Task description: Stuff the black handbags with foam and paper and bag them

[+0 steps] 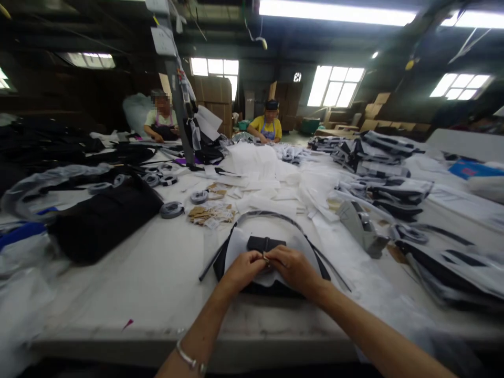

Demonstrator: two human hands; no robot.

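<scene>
In front of me on the table lies a black bag (275, 289), partly covered by a white sheet (303, 239), with a thin strap arching over the far side. A small black folded piece (258, 243) with a narrow band across it rests on the white sheet. Just below it, my left hand (250, 266) and my right hand (293, 265) meet, fingertips pinched together on a small brownish piece. Its kind is too small to make out, and the fingers partly hide it. Both hands touch the bag's near part.
A black cylindrical bag (106, 220) stands left, near strap rolls (171, 210) and brown tags (212, 214). A tape dispenser (362, 228) sits right, beside stacked wrapped bags (378, 152). A post (179, 105) rises from the table. Two people (268, 123) work across it.
</scene>
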